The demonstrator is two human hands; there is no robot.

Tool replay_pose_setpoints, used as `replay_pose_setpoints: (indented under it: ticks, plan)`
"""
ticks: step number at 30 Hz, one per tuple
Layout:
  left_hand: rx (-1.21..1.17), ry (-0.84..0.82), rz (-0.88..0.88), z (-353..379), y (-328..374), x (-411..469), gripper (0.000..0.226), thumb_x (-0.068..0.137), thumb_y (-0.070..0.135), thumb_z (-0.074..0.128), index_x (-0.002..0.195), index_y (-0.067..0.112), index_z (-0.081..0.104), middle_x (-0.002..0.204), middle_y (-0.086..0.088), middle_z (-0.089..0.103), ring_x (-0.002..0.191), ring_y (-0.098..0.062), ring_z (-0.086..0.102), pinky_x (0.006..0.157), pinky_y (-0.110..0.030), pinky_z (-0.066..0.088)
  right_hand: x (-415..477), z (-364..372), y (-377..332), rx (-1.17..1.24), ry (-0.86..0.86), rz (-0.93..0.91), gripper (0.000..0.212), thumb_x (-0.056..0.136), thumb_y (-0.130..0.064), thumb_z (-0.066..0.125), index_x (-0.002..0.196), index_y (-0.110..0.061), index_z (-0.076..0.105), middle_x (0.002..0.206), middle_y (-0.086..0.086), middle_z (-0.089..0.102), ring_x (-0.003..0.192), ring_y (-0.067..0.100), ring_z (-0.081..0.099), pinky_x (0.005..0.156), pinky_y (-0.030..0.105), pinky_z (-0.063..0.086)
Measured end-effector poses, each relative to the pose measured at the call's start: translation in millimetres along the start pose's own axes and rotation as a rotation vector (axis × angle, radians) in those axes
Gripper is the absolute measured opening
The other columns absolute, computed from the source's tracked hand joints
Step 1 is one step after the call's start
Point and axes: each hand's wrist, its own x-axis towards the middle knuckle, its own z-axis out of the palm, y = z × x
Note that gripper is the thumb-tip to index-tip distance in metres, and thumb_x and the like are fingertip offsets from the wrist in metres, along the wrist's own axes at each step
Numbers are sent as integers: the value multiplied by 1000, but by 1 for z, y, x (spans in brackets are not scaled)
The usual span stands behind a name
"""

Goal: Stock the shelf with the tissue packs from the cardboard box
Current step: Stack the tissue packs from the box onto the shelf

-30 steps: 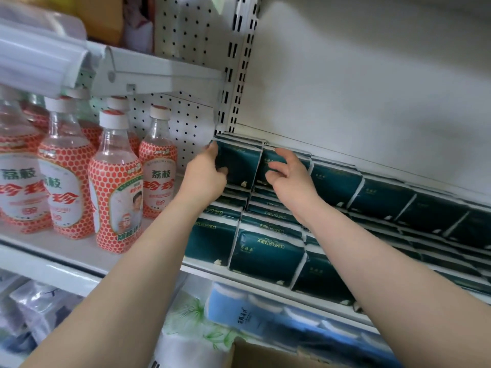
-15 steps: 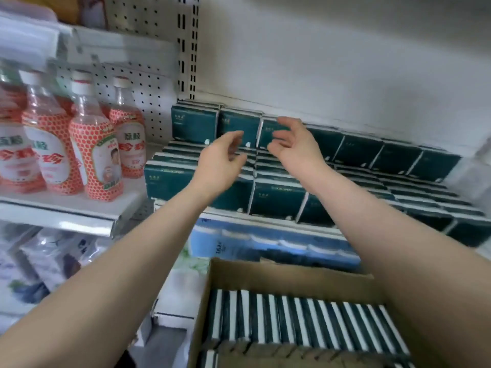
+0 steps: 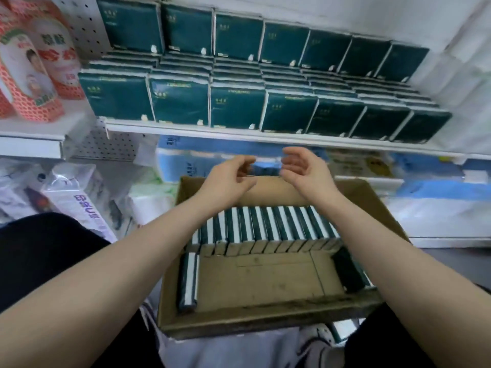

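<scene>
Head view: left hand point(image 3: 231, 176) and right hand point(image 3: 303, 171) held empty over far wall of cardboard box point(image 3: 265, 312), fingers loosely curled, nothing gripped. Tissue packs point(image 3: 265, 227) seen standing on edge in row across box; more ranked on shelf point(image 3: 239, 134) above. Risk judged: if row is squeezed unevenly, end packs may be dropped or toppled into bare near half. Shelf front looks full, so added packs may be pushed off lip.

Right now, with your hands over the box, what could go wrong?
The left hand and right hand are empty above the cardboard box. Its row of packs stands on edge beside bare box floor, so grabbing some might topple the rest. The shelf looks full, with the front packs right at its lip. Squeezing more in could push them off.
</scene>
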Motion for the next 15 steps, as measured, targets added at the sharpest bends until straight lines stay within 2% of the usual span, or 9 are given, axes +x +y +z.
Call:
replay_pose_setpoints:
  ticks: [2,5,8,11,15]
  plan:
    - [46,-84,-14,20,-10,-7,47,91,17,64,136,21,52,120,2,62,107,-11,58,98,-23,44,-14,2,24,-33,-28,63,41,86,-1,70,121,-20,59,111,2,65,106,16,64,102,35,51]
    - [68,-179,-24,45,-25,-11,49,90,17,66,137,18,51,128,-3,61,115,-15,58,104,-35,46,-25,7,57,-88,-65,179,40,85,-2,72,119,-20,60,106,-2,64,103,17,63,102,37,50]
    - [152,-262,-10,67,-35,-11,45,93,17,63,137,15,52,136,-4,57,125,-16,52,107,-34,41,-30,10,87,-132,-85,275,37,85,-4,73,116,-22,62,110,3,64,106,20,63,102,39,50]
    - [245,-338,-2,87,-45,-13,43,96,17,57,139,17,50,141,-3,52,129,-18,48,107,-28,37,-32,12,108,-292,-112,289,35,85,-10,73,118,-20,66,109,2,67,101,19,64,98,38,51]
    - [329,-433,23,105,-59,-17,42,97,12,52,139,17,51,141,-5,52,124,-23,51,103,-30,39,-31,20,121,-479,-189,252,33,88,-14,70,121,-20,66,105,-5,63,100,14,60,86,24,46]
